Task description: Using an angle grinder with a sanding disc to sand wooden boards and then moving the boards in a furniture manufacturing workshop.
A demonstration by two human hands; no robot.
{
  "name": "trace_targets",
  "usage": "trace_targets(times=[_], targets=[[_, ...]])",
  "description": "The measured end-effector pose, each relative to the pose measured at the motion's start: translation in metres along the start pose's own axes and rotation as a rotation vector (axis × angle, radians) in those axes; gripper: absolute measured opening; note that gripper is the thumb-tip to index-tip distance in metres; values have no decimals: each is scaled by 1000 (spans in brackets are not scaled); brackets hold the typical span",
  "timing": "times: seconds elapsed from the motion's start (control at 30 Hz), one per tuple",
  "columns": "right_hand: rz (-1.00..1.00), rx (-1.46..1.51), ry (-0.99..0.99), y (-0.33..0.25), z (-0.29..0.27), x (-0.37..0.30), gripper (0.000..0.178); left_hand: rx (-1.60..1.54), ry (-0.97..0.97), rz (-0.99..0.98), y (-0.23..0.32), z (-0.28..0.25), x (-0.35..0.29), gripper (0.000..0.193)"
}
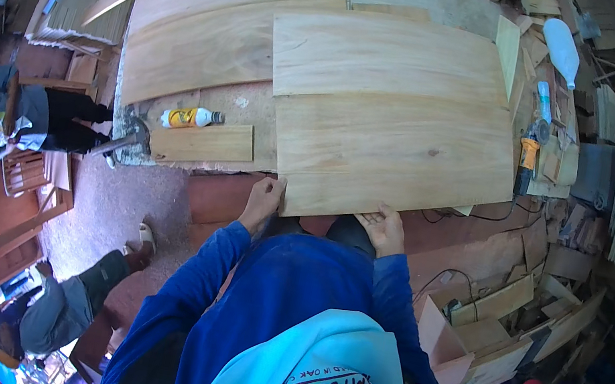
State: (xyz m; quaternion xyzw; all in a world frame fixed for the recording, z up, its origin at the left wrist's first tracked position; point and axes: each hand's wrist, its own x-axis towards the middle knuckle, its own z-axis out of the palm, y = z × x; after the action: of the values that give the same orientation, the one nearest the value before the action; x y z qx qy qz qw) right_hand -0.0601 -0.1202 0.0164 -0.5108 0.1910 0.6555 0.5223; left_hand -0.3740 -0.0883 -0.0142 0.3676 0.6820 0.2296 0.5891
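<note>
Fingers of left hand point(264, 199) curled at near left corner of board point(400, 147), those of right hand point(387, 231) half-bent at near edge (grip unclear on both). Board on table point(254, 111), long axis left-right, right end angled slightly away. Leftward: hammer point(141, 135), bottle point(190, 118), plank point(203, 144), then panel point(216, 34) partly covered by board. Grinder point(529, 152) just beside right edge.

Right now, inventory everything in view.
Front panel: one or two boards, tan, centre
Rear panels: at least two, tan, left
Small board: one, tan, left
Labelled bottle: one, white-yellow, left
Hammer: one, dark, left
Power tool: one, orange-black, right
Large bottle: one, white, upper right
Scrap wood: many, tan, right
Co-workers: at least two, greyish clothes, left
Left hand: one, blue-sleeved, panel's near-left corner
Right hand: one, blue-sleeved, panel's near edge
</note>
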Motion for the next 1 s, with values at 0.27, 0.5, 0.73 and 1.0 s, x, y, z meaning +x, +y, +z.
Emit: trace_targets(times=[0.27,0.5,0.73,1.0], targets=[[-171,-971,-141,-47,10,-35,26,195,334,191,5,23,-10,34],[-1380,-1978,-202,-120,80,53,72,241,466,270,-15,34,-7,26],[-1112,-2472,-174,-153,162,111,104,306,491,135,-21,53,-16,36],[-976,-2555,-199,-136,142,121,111,339,470,31,-7,73,-27,55]])
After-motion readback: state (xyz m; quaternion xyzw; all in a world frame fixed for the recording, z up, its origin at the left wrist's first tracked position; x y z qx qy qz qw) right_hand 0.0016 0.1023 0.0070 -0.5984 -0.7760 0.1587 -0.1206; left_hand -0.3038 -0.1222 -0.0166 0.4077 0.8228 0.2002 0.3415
